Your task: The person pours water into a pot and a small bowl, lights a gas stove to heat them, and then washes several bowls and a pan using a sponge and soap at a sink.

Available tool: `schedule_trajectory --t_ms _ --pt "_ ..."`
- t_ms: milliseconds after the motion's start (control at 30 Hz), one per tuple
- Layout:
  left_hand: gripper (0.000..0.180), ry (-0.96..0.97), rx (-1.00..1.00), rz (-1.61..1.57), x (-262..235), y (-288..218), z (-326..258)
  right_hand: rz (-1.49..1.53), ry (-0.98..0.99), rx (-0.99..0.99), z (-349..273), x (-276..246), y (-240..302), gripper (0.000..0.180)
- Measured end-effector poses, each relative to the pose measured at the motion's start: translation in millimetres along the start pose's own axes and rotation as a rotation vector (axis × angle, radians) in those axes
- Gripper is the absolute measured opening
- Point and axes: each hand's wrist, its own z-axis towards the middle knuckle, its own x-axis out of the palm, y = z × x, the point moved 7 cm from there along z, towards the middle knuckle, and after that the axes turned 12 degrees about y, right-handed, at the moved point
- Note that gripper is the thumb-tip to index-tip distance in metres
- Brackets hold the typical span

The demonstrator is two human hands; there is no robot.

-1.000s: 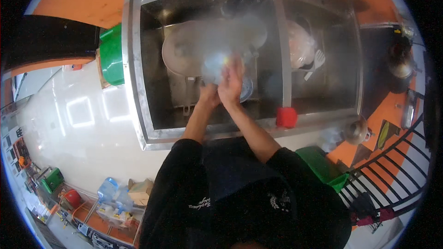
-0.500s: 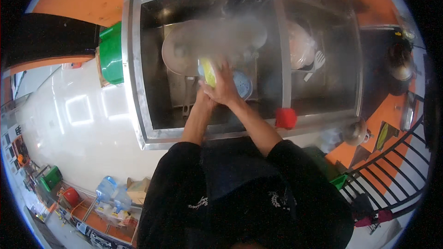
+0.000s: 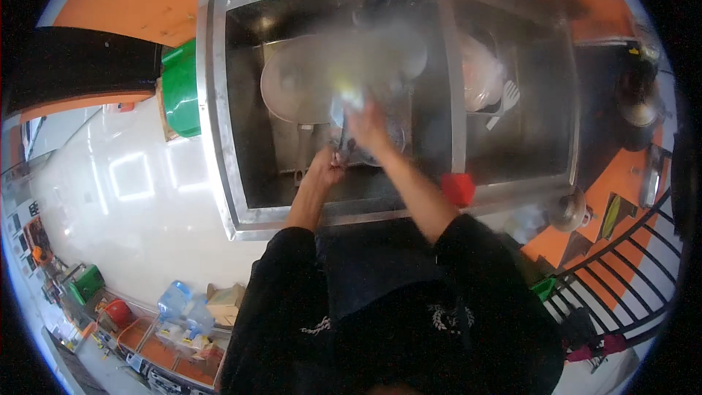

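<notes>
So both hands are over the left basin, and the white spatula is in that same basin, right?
Not quite: the head view shows the white spatula in the right basin. The left hand and right hand are over the left basin.

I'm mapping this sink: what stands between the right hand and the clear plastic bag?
In the head view, the straight grey metal divider stands between the right hand and the bag.
</notes>
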Motion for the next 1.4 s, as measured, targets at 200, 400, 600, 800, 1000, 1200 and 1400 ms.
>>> schedule_trajectory --t_ms 200,400,600,800,1000,1200,1400 --pt "0.019 0.085 -0.139 -0.055 -23 5 5 -0.183 0.019 -0.002 5 -10 12 0.041" --pt "0.024 0.105 -0.259 -0.026 -36 20 -8 0.718 0.541 0.486 41 5 -65 0.039" --pt "0.032 0.347 -0.093 -0.06 0 -25 44 1.323 0.16 0.679 -16 76 -81 0.041" --pt "0.041 0.244 0.13 0.231 -8 -54 56 0.449 0.162 0.415 -50 76 -29 0.049" --pt "0.04 0.165 0.021 0.092 -9 -7 53 0.432 -0.044 0.406 -21 59 -54 0.055" --pt "0.04 0.098 -0.03 0.037 -19 14 47 0.173 0.326 0.065 4 30 -15 0.044" --pt "0.039 0.207 0.092 0.124 -4 -20 61 0.087 -0.249 -0.168 -66 10 37 0.028"
